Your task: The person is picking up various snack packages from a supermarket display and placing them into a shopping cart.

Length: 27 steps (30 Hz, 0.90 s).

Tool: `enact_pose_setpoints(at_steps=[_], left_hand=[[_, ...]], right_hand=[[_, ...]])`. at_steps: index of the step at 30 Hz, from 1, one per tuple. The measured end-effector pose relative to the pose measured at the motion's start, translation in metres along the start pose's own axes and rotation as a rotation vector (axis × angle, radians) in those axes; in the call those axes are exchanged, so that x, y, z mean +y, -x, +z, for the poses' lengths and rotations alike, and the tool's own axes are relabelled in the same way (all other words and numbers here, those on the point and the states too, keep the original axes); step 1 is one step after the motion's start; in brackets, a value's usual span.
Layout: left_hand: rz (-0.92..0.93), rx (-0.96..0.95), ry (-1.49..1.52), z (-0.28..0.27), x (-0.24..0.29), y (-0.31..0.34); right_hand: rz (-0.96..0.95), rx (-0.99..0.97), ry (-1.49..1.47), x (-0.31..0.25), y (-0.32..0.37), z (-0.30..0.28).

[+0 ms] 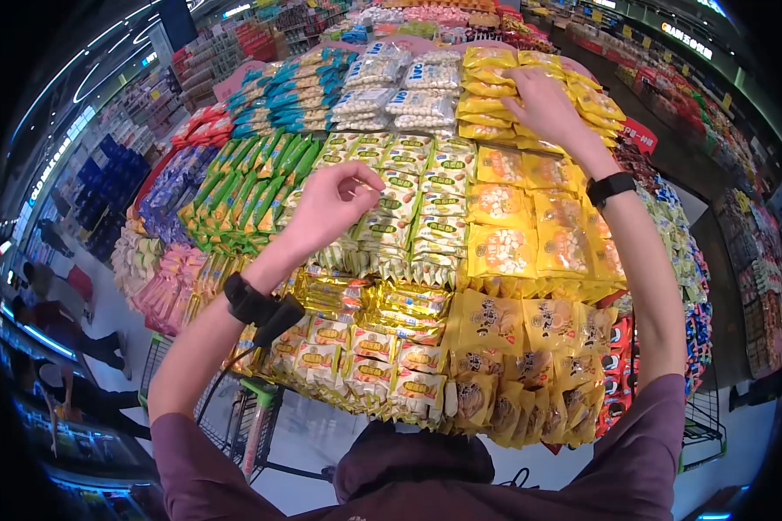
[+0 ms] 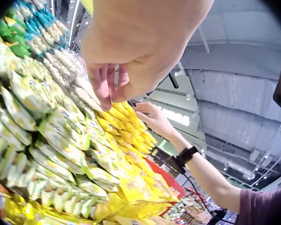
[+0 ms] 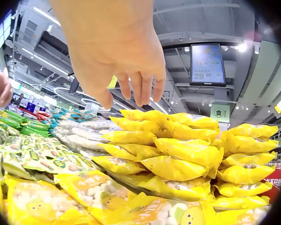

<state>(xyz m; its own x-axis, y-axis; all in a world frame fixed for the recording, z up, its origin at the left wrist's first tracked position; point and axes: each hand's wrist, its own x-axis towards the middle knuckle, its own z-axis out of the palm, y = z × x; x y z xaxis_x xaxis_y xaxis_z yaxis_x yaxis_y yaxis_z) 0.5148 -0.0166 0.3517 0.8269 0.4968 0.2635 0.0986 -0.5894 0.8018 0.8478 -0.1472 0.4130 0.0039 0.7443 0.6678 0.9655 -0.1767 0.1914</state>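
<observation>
My right hand (image 1: 545,104) is over the back stacks of yellow bags (image 1: 487,108), fingers reaching forward and down with nothing between them. In the right wrist view, the fingers (image 3: 145,88) hang just above the top of those stacked bags (image 3: 178,164). My left hand (image 1: 334,204) hovers over rows of white-and-green snack packets (image 1: 399,193), its fingers loosely bent towards the thumb and holding nothing. The left wrist view shows the same loosely curled left hand (image 2: 131,51), with the white-and-green packets (image 2: 61,131) below it. Larger yellow bags (image 1: 500,204) of pale sweets lie in front of the right hand's stacks.
Clear bags of white pieces (image 1: 426,87), blue bags (image 1: 308,82) and green packets (image 1: 261,182) fill the display's left and back. Brownish-yellow bags (image 1: 487,321) line the front edge. A shopping cart (image 1: 252,417) stands at the near left; people walk the left aisle.
</observation>
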Motion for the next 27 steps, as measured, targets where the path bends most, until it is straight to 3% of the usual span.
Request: enact_pose_setpoints(at_steps=[4,8,17,27], left_hand=[[0.074,0.051,0.227,0.035,0.024,0.006],[-0.03,0.048,0.22,0.051,0.037,0.016],[-0.197,-0.046,0.502,0.063,0.056,0.014],[-0.207,-0.014,0.52,0.055,0.043,0.021]], right_hand=[[0.038,0.022,0.016,0.039,-0.02,0.023],[0.118,-0.045,-0.116,0.06,-0.029,0.027],[0.103,-0.251,-0.005,0.04,-0.052,0.048],[-0.067,-0.15,0.133,0.039,-0.05,0.06]])
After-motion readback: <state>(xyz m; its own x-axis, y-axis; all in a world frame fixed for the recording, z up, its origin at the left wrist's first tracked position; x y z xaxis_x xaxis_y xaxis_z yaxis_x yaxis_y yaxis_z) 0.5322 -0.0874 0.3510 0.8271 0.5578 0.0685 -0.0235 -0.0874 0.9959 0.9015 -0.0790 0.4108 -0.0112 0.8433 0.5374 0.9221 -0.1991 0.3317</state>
